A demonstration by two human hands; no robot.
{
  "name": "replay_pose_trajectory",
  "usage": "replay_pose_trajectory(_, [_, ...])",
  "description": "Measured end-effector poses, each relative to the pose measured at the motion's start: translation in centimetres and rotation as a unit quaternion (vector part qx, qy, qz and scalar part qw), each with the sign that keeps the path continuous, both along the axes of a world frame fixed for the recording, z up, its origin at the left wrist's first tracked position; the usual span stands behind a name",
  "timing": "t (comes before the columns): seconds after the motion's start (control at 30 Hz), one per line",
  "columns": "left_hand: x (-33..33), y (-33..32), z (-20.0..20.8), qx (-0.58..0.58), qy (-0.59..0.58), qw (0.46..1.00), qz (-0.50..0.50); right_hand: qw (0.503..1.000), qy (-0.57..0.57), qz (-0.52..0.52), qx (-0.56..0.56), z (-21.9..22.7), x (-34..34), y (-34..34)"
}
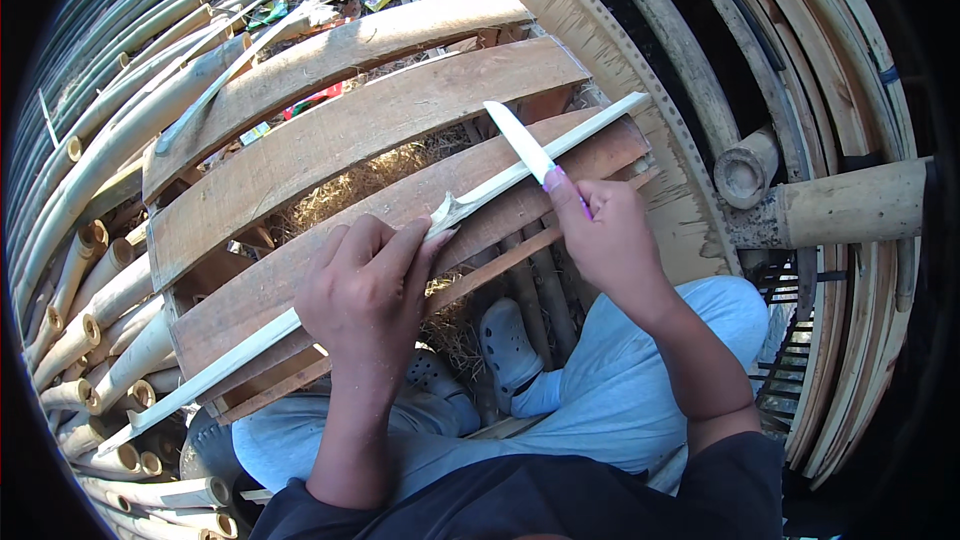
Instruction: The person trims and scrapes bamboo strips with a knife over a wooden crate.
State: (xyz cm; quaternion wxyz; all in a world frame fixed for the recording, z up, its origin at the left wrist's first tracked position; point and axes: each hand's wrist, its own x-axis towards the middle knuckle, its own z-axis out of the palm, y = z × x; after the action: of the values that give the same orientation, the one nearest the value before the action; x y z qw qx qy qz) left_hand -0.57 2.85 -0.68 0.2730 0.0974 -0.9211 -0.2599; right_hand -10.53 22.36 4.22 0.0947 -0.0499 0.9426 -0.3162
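A long pale bamboo strip (pixel 545 155) lies slantwise across a slatted wooden crate (pixel 370 85) in front of my knees. My left hand (pixel 365 280) is closed around the strip near its middle, just beside a raised, splintered node. In my right hand (pixel 605 225) is a knife (pixel 520 140) with a purple handle, mostly covered by my fingers. Its whitish blade points up and to the left and crosses the strip toward its far right end. The strip's other end reaches past the crate's lower left corner.
Cut bamboo poles (pixel 120 290) are piled along the left. A curved plywood sheet (pixel 690 195) stands right of the crate. Beyond it, a thick bamboo post (pixel 850 205) and long split strips (pixel 860 360) line the right side. Straw (pixel 350 185) shows between the slats.
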Motion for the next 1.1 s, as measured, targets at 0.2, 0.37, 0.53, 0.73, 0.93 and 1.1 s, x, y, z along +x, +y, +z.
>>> replay_pose_trajectory(0.2, [0.0, -0.1, -0.1, -0.011, 0.001, 1.000, 0.003, 0.999, 0.038, -0.004, 0.035, 0.3, -0.8, -0.2])
replay_pose_trajectory(0.37, [-0.5, 0.3, 0.0, -0.003, 0.001, 1.000, -0.003, 0.982, 0.099, 0.161, 0.022, -0.6, 3.3, -1.0])
replay_pose_trajectory(0.53, [-0.3, 0.0, 0.0, -0.043, 0.000, 0.999, 0.004, 0.986, 0.146, 0.031, 0.079, -1.0, 0.9, -0.2])
replay_pose_trajectory(0.73, [-0.4, 0.0, -0.1, -0.050, 0.000, 0.999, 0.021, 0.983, 0.165, 0.060, 0.054, -1.0, -0.2, -0.2])
replay_pose_trajectory(0.93, [-0.4, 0.0, 0.1, -0.040, -0.006, 0.999, 0.025, 0.998, 0.040, 0.039, 0.008, -1.2, -0.7, 0.3])
replay_pose_trajectory(1.1, [-0.1, -0.3, 0.1, -0.035, -0.008, 0.999, 0.026, 0.997, 0.062, 0.032, 0.033, -0.9, -0.8, -0.3])
